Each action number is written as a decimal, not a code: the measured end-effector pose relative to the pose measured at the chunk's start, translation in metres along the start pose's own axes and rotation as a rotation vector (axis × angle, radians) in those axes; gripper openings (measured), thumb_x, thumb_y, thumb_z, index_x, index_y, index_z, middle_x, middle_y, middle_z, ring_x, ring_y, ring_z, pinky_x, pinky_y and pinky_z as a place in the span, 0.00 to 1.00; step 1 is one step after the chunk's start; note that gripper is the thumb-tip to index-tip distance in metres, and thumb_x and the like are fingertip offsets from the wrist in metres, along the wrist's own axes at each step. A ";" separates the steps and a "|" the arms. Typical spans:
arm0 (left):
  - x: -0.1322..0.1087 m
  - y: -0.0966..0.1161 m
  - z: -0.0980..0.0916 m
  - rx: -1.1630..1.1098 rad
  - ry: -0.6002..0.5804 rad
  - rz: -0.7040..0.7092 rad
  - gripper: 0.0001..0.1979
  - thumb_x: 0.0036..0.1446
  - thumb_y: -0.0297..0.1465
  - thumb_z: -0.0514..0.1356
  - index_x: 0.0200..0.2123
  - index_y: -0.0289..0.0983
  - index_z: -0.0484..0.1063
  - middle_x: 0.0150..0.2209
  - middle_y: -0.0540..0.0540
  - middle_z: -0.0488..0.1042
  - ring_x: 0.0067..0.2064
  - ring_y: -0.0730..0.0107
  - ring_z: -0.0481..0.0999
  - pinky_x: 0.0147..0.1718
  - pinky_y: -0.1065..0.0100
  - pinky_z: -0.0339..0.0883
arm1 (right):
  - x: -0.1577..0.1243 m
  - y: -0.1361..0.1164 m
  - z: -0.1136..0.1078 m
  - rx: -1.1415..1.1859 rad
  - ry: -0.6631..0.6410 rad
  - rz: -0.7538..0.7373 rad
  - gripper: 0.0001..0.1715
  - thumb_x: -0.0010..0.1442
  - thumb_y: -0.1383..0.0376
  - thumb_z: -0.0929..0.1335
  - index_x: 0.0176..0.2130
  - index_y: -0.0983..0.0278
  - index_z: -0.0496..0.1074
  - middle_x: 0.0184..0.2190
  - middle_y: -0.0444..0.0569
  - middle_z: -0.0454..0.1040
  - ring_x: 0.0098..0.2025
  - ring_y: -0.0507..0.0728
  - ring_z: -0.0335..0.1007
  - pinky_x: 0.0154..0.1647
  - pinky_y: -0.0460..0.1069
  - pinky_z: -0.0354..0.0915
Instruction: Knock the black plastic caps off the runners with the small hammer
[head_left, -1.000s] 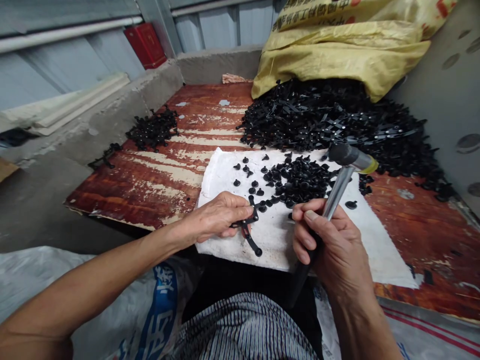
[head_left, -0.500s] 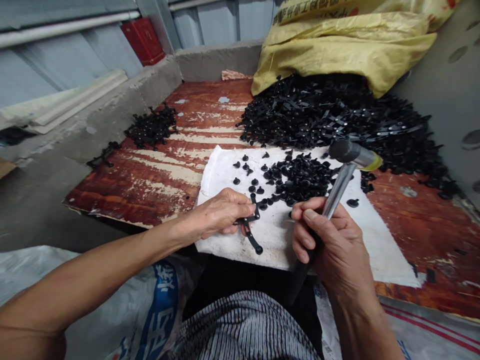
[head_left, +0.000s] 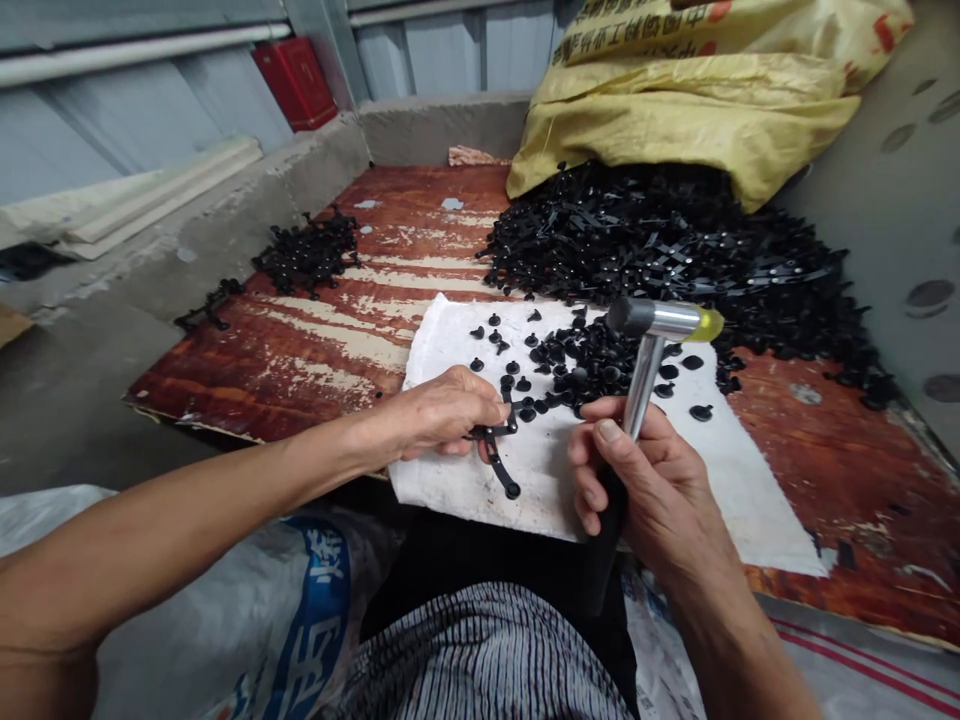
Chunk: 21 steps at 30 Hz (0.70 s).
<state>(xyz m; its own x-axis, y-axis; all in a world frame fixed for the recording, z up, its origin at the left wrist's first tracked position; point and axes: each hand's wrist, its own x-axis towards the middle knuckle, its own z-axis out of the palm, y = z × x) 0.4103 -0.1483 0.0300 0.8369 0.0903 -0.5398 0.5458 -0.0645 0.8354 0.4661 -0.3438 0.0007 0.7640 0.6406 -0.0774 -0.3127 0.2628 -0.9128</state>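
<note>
Between the thumb and fingers of my left hand (head_left: 446, 412) is a black jointed linkage piece (head_left: 501, 470), with riveted arms and a round ring at its lower end. My fingers cover part of it. My right hand (head_left: 649, 475) grips the black handle of a small mallet (head_left: 660, 322), which stands upright with one black face and one yellow face on its metal head. Under both hands lies a white cloth (head_left: 450, 495). Small black suction-cup-like pieces (head_left: 592, 360) are heaped on the cloth, with several scattered singly to the left and right of the heap.
A large pile of black linkages (head_left: 675, 240) spills from a yellow woven sack (head_left: 690, 110) at the back right. A smaller black pile (head_left: 307, 250) sits at the left of the worn red board (head_left: 300, 370). A red box (head_left: 296, 82) stands on the concrete ledge (head_left: 442, 130).
The mallet's head has shifted left and slightly down, along with my right hand. My left hand keeps its hold on the linkage, almost in place. The view has turned slightly.
</note>
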 end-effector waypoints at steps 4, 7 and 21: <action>-0.002 0.005 0.005 -0.071 -0.015 -0.019 0.13 0.55 0.25 0.58 0.18 0.33 0.66 0.17 0.49 0.67 0.11 0.87 0.53 0.10 0.77 0.39 | 0.000 0.000 0.000 -0.016 0.010 -0.006 0.12 0.58 0.57 0.71 0.40 0.60 0.69 0.24 0.39 0.71 0.15 0.46 0.59 0.10 0.40 0.61; -0.003 0.003 0.005 -0.102 -0.022 -0.036 0.14 0.56 0.24 0.56 0.19 0.32 0.66 0.17 0.49 0.69 0.11 0.87 0.53 0.10 0.77 0.38 | 0.002 0.000 -0.001 -0.001 0.019 -0.004 0.12 0.58 0.58 0.71 0.40 0.59 0.69 0.23 0.38 0.71 0.15 0.45 0.58 0.10 0.40 0.61; 0.008 -0.018 -0.008 -0.038 -0.081 0.051 0.13 0.55 0.33 0.61 0.20 0.35 0.67 0.19 0.48 0.69 0.12 0.85 0.53 0.10 0.75 0.38 | -0.020 -0.021 -0.023 -0.980 -0.120 -0.402 0.31 0.63 0.66 0.65 0.63 0.49 0.64 0.58 0.48 0.71 0.54 0.61 0.72 0.53 0.57 0.71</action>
<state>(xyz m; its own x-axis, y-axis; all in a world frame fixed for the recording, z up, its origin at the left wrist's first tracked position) 0.4071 -0.1386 0.0114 0.8651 0.0071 -0.5016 0.5016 -0.0293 0.8646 0.4704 -0.3784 0.0125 0.6330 0.7167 0.2927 0.5816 -0.1907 -0.7908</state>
